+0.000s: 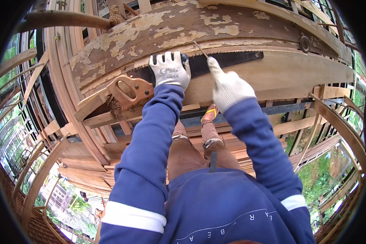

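Observation:
A hand saw with a wooden handle [139,90] and a dark blade [227,59] lies along a plank, its toothed edge facing away from me. My left hand [171,72], in a white and black glove, is closed over the blade near the handle. A slim metal file [200,49] slants across the teeth, its tip pointing away and to the left. My right hand [233,87], in a white glove, is closed round the file, with the index finger stretched along it. The file's near end is hidden in the glove.
Behind the saw runs a thick log with patchy bark [171,30]. The smooth plank [288,75] extends to the right. Stacked boards [85,175] and wooden rails [341,118] surround me. A foot in a yellow-strapped sandal [209,114] shows below the plank.

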Demonstrator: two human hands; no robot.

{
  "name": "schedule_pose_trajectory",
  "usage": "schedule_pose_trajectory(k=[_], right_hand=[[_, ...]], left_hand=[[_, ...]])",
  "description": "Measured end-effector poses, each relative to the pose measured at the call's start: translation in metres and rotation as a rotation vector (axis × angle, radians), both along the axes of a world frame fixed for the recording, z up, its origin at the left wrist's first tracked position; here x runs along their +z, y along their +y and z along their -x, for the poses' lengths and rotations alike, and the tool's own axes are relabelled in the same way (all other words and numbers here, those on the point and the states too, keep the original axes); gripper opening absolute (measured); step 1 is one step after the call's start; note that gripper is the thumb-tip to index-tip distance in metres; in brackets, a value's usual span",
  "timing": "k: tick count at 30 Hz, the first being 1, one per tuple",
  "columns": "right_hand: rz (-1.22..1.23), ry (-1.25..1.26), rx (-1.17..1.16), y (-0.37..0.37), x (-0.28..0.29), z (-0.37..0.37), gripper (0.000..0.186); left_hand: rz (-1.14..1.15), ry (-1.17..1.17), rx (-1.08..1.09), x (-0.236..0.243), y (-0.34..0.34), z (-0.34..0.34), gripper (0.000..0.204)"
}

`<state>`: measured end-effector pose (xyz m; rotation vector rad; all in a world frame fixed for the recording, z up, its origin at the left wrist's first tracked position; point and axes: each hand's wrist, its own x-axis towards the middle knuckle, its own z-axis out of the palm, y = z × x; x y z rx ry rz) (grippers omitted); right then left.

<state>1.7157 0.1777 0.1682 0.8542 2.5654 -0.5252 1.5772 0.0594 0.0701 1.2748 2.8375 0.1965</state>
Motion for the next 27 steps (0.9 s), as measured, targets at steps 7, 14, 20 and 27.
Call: schedule_pose_trajectory(k=[7, 14, 20, 27], right_hand=[[-0.050, 0.530, -0.189, 0.018, 0.042, -0.019, 0.067], [0.035, 0.368, -0.086, 0.017, 0.036, -0.078, 0.071], [0.097, 0.291, -0.084, 0.002, 0.030, -0.070, 0.066], [0.088, 0.232, -0.035, 0.002, 0.026, -0.065, 0.065]], left_hand=[[0.057, 0.016, 0.019, 0.003, -0.001, 0.002, 0.024], [0.085, 0.004, 0.025, 0.005, 0.002, 0.000, 0.026], [0.077, -0.011, 0.034, 0.004, 0.001, 0.000, 0.026], [0.064, -0.025, 0.034, 0.004, 0.002, 0.000, 0.024]])
